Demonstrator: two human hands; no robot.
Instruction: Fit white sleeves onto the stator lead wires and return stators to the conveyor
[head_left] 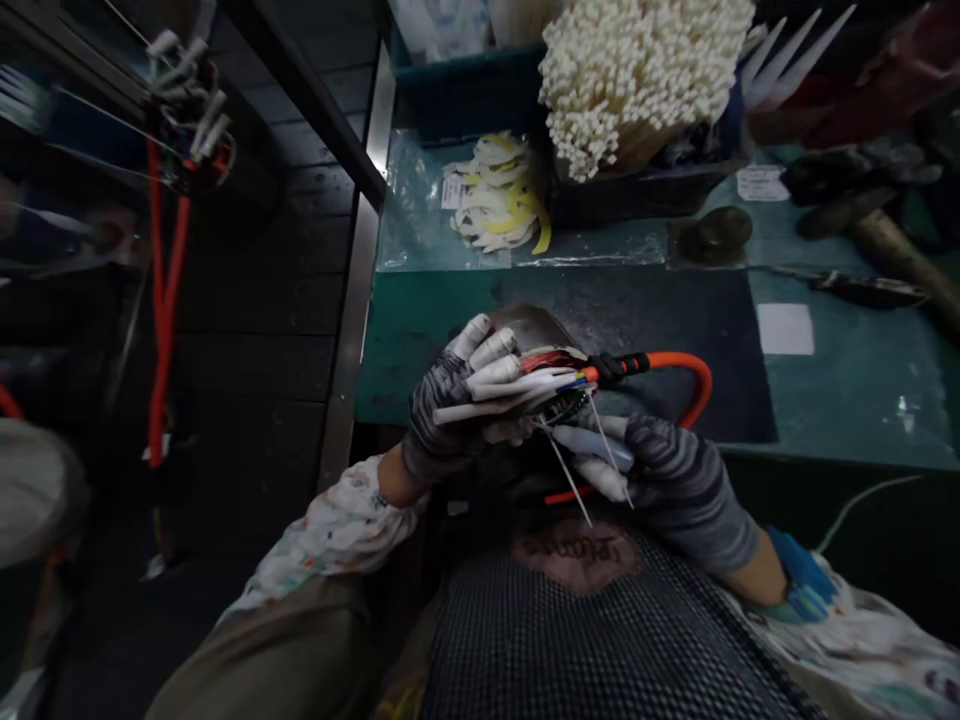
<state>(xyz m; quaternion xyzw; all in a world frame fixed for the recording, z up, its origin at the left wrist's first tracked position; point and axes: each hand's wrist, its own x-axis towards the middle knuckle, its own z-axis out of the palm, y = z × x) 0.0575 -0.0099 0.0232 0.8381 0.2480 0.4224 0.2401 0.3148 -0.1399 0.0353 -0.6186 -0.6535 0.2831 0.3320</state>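
Note:
A thick orange cable [694, 375] ends in a bundle of white sleeved wires [517, 388] with a small green circuit board [566, 406] beneath them. My left hand [450, 400], in a grey striped glove with white-wrapped fingertips, is closed around the wire bundle. My right hand [675, 480], gloved alike, is closed at the board's near side. A pale blue piece [596, 445] lies at its fingers; what exactly they grip is hidden. Two thin white strips [566, 470] hang down from the board. A short red piece [568, 495] shows below.
On the green bench, yellow-and-white strips [502, 195] lie on plastic near a big bundle of white-tipped sticks [637, 75]. A hammer [904, 250] and a dark-handled tool [870, 288] lie right. Another red cable [166, 310] hangs left, beyond the bench's metal edge [352, 300].

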